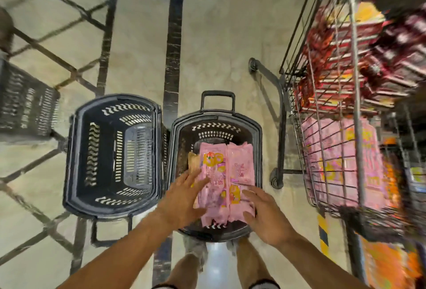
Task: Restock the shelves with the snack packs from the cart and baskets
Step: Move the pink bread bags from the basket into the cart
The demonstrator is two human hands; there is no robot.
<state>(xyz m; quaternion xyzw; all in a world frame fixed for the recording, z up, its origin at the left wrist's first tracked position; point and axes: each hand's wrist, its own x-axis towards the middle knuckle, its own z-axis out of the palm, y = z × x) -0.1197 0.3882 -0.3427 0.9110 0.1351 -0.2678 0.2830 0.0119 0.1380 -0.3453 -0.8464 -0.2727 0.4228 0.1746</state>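
Pink snack packs (227, 174) lie stacked in a black plastic basket (258, 134) on the floor in front of me. My left hand (182, 198) reaches in from the left with fingers spread, touching the left side of the pink stack. My right hand (265, 215) comes in from the right with fingers straight, against the stack's right side. Neither hand curls round a pack. A tan pack (193, 162) peeks out at the stack's left edge. A wire cart (299, 95) on the right holds more pink packs (334, 159) below and red packs (341, 58) above.
A second black basket (71, 150) with nothing in it stands just left of the first. Another dark basket (25, 104) sits at the far left. Orange packs (391, 265) show at the lower right. My legs stand just behind the basket.
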